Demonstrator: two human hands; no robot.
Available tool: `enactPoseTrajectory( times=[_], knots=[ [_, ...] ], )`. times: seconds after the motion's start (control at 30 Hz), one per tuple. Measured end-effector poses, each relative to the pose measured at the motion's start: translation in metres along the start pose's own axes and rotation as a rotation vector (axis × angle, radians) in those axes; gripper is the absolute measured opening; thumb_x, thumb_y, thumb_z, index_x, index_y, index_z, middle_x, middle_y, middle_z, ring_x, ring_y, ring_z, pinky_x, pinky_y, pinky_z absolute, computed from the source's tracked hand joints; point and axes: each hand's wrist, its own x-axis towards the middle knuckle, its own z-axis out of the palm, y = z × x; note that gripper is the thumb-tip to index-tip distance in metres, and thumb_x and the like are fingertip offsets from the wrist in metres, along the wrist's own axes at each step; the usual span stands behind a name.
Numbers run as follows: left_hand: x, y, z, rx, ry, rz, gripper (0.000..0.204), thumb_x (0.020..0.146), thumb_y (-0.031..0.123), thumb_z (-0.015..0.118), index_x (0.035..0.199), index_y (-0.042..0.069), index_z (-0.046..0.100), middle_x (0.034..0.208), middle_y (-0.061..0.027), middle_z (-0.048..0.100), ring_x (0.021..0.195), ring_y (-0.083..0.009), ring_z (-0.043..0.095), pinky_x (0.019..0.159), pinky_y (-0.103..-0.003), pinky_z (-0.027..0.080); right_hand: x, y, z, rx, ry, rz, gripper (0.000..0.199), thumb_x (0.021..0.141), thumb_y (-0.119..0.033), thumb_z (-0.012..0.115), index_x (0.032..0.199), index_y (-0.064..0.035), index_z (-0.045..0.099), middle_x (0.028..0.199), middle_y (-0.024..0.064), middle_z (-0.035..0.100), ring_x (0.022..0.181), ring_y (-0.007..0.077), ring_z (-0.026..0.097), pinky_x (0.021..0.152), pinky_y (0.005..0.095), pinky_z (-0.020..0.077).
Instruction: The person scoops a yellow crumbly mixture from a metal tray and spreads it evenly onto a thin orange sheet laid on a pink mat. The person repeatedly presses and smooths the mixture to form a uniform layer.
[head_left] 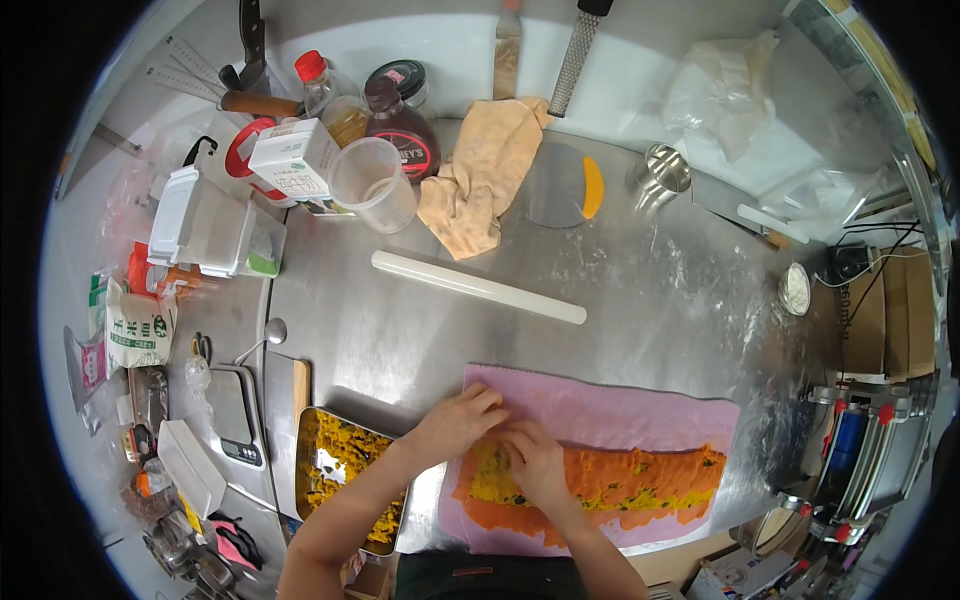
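Note:
A pink dough sheet (600,400) lies on the steel table in front of me. Over its nearer part spreads an orange layer (640,467), with crumbly yellow filling (492,478) in a strip along it. My left hand (462,422) is closed at the sheet's left end, its fingers curled over the pink surface; what they grip, if anything, is hidden. Close beside it, my right hand (538,462) bends its fingers down at the orange layer's far edge, above the filling. A metal tray (302,450) of yellow crumbled filling stands under my left forearm.
A white rolling pin (480,287) lies beyond the dough. Farther back are a tan cloth (485,180), a plastic cup (375,185) and a metal cup (660,175). A digital scale (238,425) is at left; a rolling machine with metal rollers (860,460) stands right.

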Motion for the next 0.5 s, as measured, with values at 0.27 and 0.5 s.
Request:
enactPoseTrajectory(
  times=[0.27, 0.5],
  knots=[
    [-0.006, -0.004, 0.003, -0.003, -0.039, 0.084, 0.02, 0.074, 0.008, 0.072, 0.093, 0.006, 0.067, 0.101, -0.0076, 0.062, 0.101, -0.026, 0.059, 0.086, -0.035, 0.054, 0.0, 0.0, -0.007, 0.135, -0.078, 0.09, 0.019, 0.08, 0.005, 0.066, 0.098, 0.0, 0.066, 0.102, 0.0138, 0.066, 0.09, 0.0336, 0.066, 0.076, 0.0416, 0.056],
    [-0.037, 0.02, 0.021, -0.097, 0.151, -0.036, 0.023, 0.075, 0.005, 0.074, 0.097, 0.003, 0.068, 0.108, -0.0111, 0.068, 0.113, -0.0283, 0.062, 0.097, -0.036, 0.053, -0.035, -0.002, -0.019, -0.192, -0.247, -0.164, 0.037, 0.085, -0.006, 0.065, 0.121, 0.0027, 0.062, 0.127, 0.0188, 0.062, 0.12, 0.036, 0.058, 0.1, 0.0439, 0.0497]
  ],
)
